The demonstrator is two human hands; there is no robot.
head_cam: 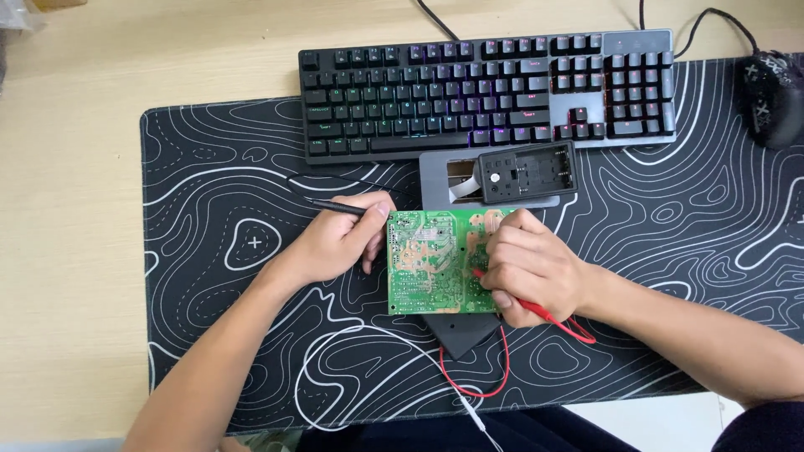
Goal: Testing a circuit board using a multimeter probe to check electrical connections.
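At the left of the frame, bare pale wooden desk (67, 251) gives way to a black desk mat (218, 184) with white contour lines, which cushions everything being handled. Left of centre, the left hand (335, 243) curls its fingers closed around a black test probe (335, 206), pinched like a pen, the hand lying against the left edge of a green circuit board (431, 264), seemingly to keep it from sliding. The board lies solder side up in mid-frame, propped on a dark wedge-shaped stand (461, 333) so its face is reachable. The right hand (528, 268) grips a red test probe (536, 311) in closed fingers, tip pressed down on the board's right part; its red lead (473, 387) loops below. Above sit a backlit keyboard (486, 92) and an open black plastic case (529, 172), its trays appearing empty. A black mouse (770, 96) rests upper right.
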